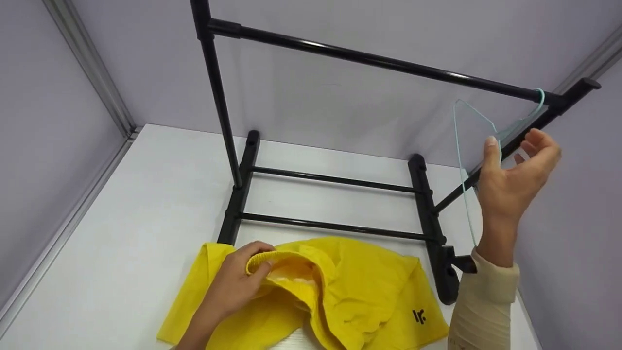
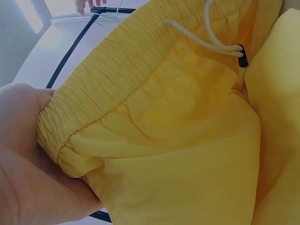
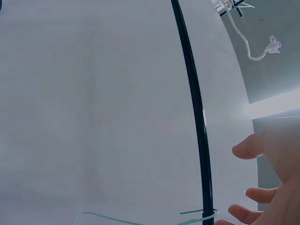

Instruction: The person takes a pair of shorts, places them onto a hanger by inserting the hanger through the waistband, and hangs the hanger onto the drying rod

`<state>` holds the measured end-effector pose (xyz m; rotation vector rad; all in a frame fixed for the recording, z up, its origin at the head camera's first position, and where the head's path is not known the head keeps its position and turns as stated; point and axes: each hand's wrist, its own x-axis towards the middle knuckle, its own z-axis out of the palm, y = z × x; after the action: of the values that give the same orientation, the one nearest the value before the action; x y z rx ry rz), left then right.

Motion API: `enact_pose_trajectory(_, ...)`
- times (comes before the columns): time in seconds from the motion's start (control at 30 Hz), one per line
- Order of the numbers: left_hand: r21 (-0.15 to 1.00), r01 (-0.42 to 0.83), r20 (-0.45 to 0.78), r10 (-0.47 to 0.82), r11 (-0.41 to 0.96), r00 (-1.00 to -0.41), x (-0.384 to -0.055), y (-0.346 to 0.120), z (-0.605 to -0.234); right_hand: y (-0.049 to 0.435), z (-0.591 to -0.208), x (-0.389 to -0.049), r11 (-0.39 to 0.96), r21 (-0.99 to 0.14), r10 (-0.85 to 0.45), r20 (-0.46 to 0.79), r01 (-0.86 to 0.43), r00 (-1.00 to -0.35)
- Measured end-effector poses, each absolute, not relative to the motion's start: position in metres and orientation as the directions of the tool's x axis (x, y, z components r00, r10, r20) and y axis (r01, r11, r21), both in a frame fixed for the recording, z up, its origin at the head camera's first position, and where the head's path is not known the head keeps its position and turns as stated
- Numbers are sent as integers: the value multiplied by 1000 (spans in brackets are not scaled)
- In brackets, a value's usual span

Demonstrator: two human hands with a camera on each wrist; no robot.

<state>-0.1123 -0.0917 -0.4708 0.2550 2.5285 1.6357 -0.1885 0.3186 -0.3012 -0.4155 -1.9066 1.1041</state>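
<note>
Yellow fabric makes up the one pair of shorts (image 1: 369, 287) at your left hand (image 1: 238, 279), low in front of the rack's near end. Your left fingers and thumb are closed round the gathered elastic waistband (image 2: 98, 84), whose mouth gapes toward you. One white drawstring cord (image 2: 194, 38) runs through one black toggle (image 2: 242, 56). One black mark, "lr.", sits by the right hem.

Your right hand (image 1: 517, 175) is raised beside one thin mint-green wire hanger (image 1: 542, 98), thumb and fingers spread and loosely bent; you cannot tell whether the thumb touches the wire. The hanger's one hook is over the black tubular top rail (image 1: 369, 58), near its right end. Below stand two black uprights, joined by two slim black crossbars (image 1: 335, 225).
</note>
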Motion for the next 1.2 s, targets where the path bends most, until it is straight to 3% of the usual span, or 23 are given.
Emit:
enact_pose_trajectory(0.2, 908, 70, -14, 196, 413, -980, -114, -93, -471, 342, -299, -206, 497, -861, 634, 275, 109, -723)
enact_pose_trajectory(0.33, 905, 74, -9, 193, 418, -981, -114, -93, -472, 355, -299, -217, 520, -832, 610, 204, 192, -766)
enact_pose_trajectory(0.57, 903, 94, 14, 191, 418, -982, -112, -91, -474, 364, -306, -232, 548, -805, 579, 170, 226, -797)
enact_pose_trajectory(0.9, 906, 97, 8, 214, 412, -977, -110, -92, -475, 377, -308, -249, 560, -790, 613, 192, 250, -766)
enact_pose_trajectory(1.2, 907, 97, 9, 211, 410, -978, -107, -92, -479, 383, -296, -256, 495, -848, 558, 145, 187, -817)
